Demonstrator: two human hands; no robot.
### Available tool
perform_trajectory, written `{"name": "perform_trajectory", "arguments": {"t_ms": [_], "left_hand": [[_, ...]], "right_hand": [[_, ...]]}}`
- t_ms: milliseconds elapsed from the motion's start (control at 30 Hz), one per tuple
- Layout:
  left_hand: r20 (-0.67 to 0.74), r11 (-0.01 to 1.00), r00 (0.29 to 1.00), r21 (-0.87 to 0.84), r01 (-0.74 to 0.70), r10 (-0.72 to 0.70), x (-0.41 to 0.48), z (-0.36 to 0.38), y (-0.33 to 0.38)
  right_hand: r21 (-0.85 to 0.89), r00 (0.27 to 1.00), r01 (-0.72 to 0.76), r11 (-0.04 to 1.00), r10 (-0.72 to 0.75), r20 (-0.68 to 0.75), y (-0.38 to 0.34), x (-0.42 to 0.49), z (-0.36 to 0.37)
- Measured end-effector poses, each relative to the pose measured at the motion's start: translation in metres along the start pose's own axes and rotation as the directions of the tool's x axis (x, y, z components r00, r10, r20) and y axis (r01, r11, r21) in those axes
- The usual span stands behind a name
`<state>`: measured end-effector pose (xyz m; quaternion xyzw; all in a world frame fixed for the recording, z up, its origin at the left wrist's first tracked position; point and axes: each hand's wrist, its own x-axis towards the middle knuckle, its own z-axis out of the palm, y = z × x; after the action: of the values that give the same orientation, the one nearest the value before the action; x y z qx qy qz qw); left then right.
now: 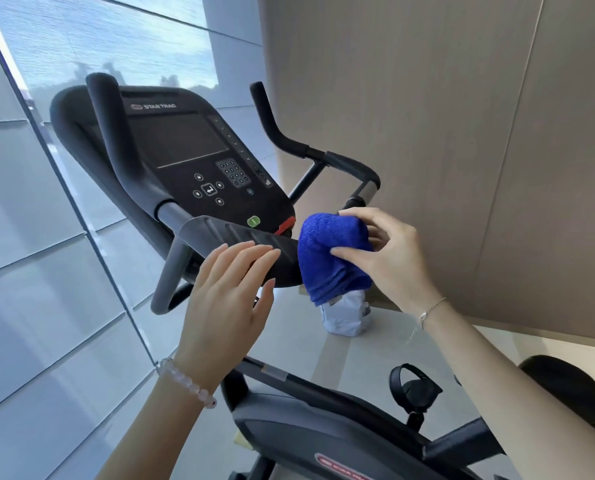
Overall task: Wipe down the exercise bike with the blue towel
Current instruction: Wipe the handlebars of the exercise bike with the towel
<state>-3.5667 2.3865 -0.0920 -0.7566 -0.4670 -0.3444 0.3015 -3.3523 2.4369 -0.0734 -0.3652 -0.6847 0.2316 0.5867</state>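
A black exercise bike (192, 157) fills the view, its console screen tilted toward me and its frame (323, 410) below. The blue towel (330, 261), bunched up, hangs over the right handlebar end beside the console's tray (240, 237). My right hand (386, 258) pinches the towel from the right, thumb and fingers around it. Flat and with fingers together, my left hand (226, 292) rests on the tray's front edge, holding nothing.
A glass wall (46, 237) stands close on the left and a beige panelled wall (462, 133) on the right. A white bag (346, 315) sits on the floor below the towel. The bike's pedal strap (413, 386) and dark seat (573, 386) are at lower right.
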Motion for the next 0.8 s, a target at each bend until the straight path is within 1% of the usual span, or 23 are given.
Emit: {"name": "perform_trajectory", "arguments": {"t_ms": [233,333,433,633,700,800], "left_hand": [[0.012,0.996,0.997,0.052,-0.074,0.074,0.004,0.012,-0.009],[0.002,0.992,0.995,0.072,-0.105,0.105,0.006,0.017,-0.008],[-0.002,0.99,0.994,0.096,-0.106,0.106,0.006,0.02,-0.006],[0.031,0.981,0.994,0.159,-0.107,0.104,0.01,0.023,0.0],[0.042,0.979,0.995,0.181,-0.096,0.089,0.011,0.023,0.003],[0.062,0.973,0.996,0.216,-0.079,0.067,0.013,0.024,0.01]], "right_hand": [[-0.107,0.997,0.004,0.994,0.005,0.081,0.01,0.021,0.003],[-0.149,0.998,0.008,0.989,0.002,0.065,0.018,0.03,0.004],[-0.175,0.999,0.004,0.985,0.003,0.043,0.03,0.041,0.002],[-0.227,0.994,-0.098,0.969,0.084,-0.07,0.067,0.068,-0.015],[-0.224,0.995,-0.093,0.97,0.082,-0.057,0.073,0.072,-0.018],[-0.197,0.998,-0.055,0.979,0.058,0.006,0.073,0.075,-0.019]]}}
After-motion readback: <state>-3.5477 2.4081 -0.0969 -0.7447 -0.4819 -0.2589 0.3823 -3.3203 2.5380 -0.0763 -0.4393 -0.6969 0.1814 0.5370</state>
